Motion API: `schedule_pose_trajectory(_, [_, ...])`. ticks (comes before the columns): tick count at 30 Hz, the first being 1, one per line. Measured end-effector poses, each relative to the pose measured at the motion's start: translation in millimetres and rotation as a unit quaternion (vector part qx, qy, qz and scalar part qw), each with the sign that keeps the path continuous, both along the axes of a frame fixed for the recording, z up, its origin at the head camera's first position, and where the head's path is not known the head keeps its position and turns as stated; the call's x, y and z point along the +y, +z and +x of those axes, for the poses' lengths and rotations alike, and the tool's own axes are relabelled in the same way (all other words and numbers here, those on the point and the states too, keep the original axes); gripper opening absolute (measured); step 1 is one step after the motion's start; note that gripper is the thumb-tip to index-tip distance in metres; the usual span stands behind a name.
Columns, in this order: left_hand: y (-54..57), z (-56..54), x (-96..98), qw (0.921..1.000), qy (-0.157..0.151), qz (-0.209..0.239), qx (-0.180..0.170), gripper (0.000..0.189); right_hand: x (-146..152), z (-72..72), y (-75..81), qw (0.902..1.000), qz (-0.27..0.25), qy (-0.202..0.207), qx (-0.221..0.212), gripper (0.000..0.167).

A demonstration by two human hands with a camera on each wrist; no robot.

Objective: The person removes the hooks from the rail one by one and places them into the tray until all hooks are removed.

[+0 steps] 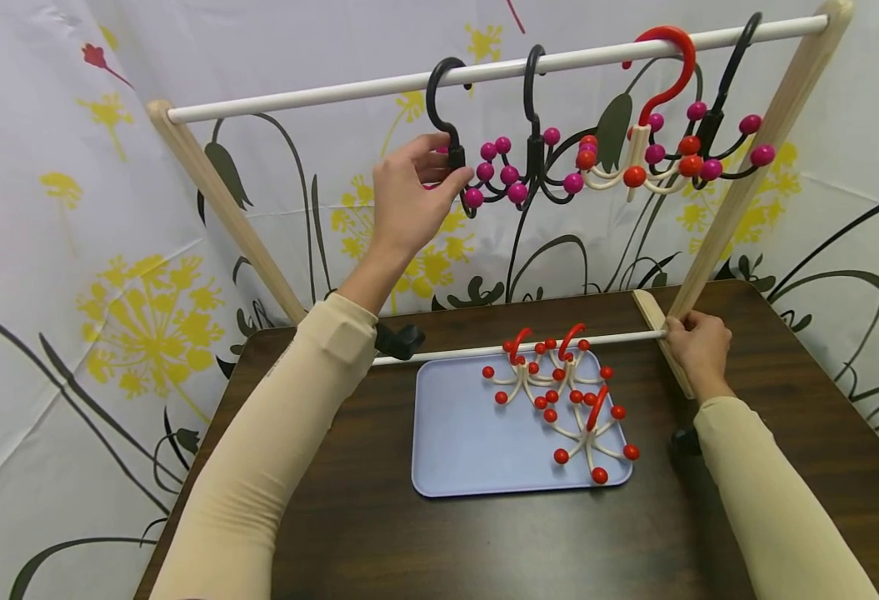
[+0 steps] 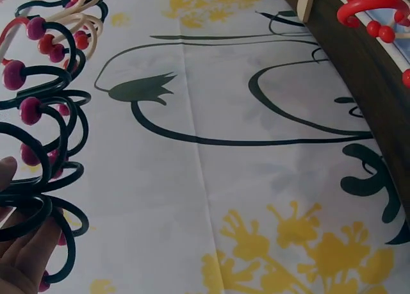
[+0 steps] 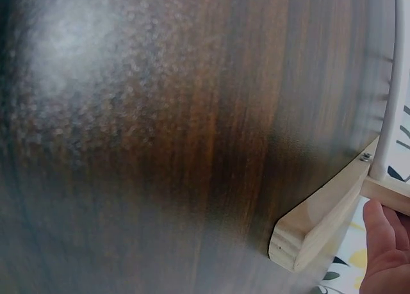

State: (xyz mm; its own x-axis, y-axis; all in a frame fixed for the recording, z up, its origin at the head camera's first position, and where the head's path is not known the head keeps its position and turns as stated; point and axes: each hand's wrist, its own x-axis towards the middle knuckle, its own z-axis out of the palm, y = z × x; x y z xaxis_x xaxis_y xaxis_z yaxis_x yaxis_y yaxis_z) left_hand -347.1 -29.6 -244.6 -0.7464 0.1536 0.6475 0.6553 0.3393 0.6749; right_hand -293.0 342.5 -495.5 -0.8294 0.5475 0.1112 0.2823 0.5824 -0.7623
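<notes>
My left hand is raised to the rack's top rail and pinches the stem of the leftmost black hanger, which hooks over that rail. In the left wrist view, fingers show behind its curved, pink-beaded arms. Low at the right, my right hand grips the foot of the wooden post. The right wrist view has fingers against that wood, above the base bar. Beside the held hanger hang another black hanger, a red-hooked hanger and a third black one.
A pale blue tray on the dark table carries three red-hooked hangers with white arms and red beads, one of them nearest the front. The rack's lower rail runs behind the tray. A floral curtain covers the back.
</notes>
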Motion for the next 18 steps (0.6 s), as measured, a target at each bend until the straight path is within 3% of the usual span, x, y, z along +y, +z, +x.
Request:
schedule_pose_trajectory(8, [-1.4,-2.5,2.5,0.9999,0.007,0.002,0.015,0.026,-0.9,0.9,-0.7,1.0,0.001,0.005,0.007,0.033])
schedule_pose_trajectory(18, [-1.0,-2.0,-4.9,0.9987,0.038,0.01,0.032,0.024,-0.9,0.5,-0.9,0.9999,-0.004,0.0,0.01,0.034])
